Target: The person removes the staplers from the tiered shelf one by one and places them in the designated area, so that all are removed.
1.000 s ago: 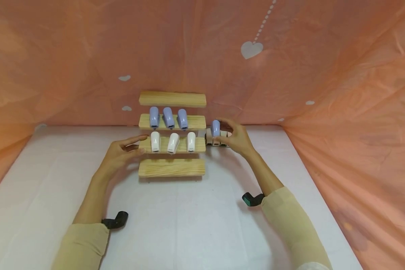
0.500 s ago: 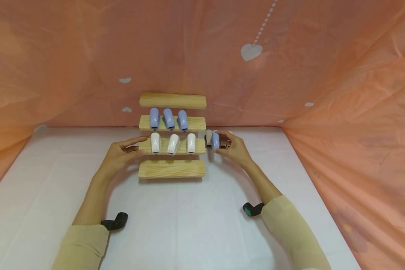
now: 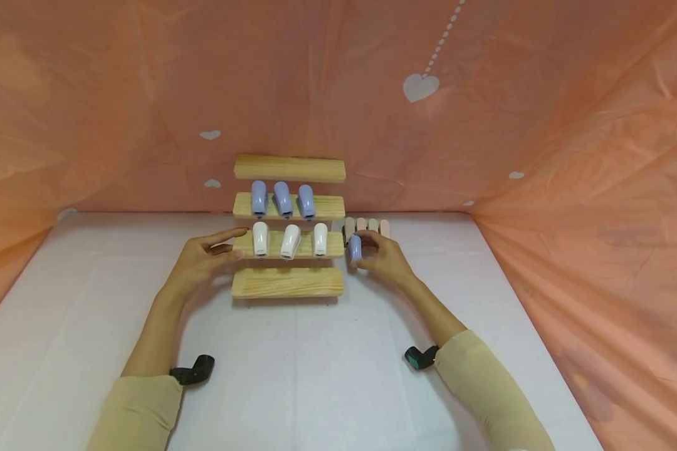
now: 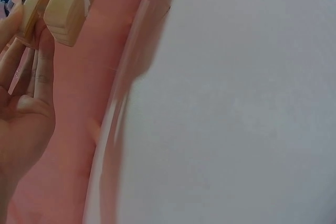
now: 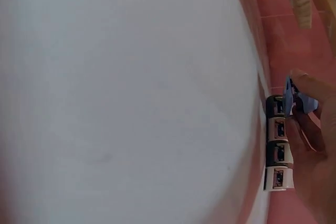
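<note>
In the head view, my right hand (image 3: pixel 388 260) pinches a periwinkle mini stapler (image 3: pixel 355 249) between thumb and fingers, just right of a tiered wooden rack (image 3: pixel 288 283). The right wrist view shows the same stapler (image 5: pixel 288 97) in front of a row of staplers (image 5: pixel 280 153). At the rack's left side, my left hand (image 3: pixel 202 258) grips the end of the board that bears the white staplers (image 3: pixel 320 239); the left wrist view shows its fingers around that board (image 4: pixel 39 3). Three periwinkle staplers (image 3: pixel 283 199) lie on the board above.
Several pastel staplers (image 3: pixel 385 228) stand in a row right of the rack, partly behind my right hand. A white cloth (image 3: pixel 338 376) covers the table. An orange-pink curtain (image 3: pixel 146 94) hangs behind and along the sides.
My right hand has brought the periwinkle stapler down and slightly left, from above the row of staplers to in front of it. My left hand has stayed on the rack.
</note>
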Motion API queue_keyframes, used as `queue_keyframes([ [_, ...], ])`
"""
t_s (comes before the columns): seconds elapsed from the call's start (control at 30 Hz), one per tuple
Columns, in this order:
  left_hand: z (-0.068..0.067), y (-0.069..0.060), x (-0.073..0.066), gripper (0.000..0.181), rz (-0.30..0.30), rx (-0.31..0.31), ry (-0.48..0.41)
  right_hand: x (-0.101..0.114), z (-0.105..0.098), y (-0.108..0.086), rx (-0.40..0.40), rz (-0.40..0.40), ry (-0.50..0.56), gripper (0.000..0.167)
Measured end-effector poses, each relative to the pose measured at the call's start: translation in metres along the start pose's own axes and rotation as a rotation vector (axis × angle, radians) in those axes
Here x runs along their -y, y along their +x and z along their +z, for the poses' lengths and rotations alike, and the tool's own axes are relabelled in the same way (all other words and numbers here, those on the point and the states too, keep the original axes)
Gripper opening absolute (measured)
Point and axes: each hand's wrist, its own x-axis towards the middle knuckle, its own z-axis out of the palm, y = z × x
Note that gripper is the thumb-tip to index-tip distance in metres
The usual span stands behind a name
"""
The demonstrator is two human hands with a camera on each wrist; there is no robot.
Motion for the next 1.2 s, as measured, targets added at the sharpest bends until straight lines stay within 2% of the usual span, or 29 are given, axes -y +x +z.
queue_keyframes([
  [0.47,-0.001,0.002,0.005,0.049,0.001,0.012,-0.001,-0.013,0.013,0.0,0.003,-0.01,-0.034,0.068],
  [0.8,0.0,0.0,0.001,0.051,-0.002,0.012,-0.007,-0.007,0.014,-0.003,0.021,0.0,-0.05,0.069],
  [1.03,-0.003,0.0,0.003,0.051,-0.009,0.005,0.043,0.001,0.005,-0.002,-0.072,-0.04,-0.099,0.062],
  [1.2,-0.003,0.001,0.003,0.051,0.003,0.004,0.076,0.01,-0.004,0.004,-0.143,-0.126,-0.051,0.055],
])
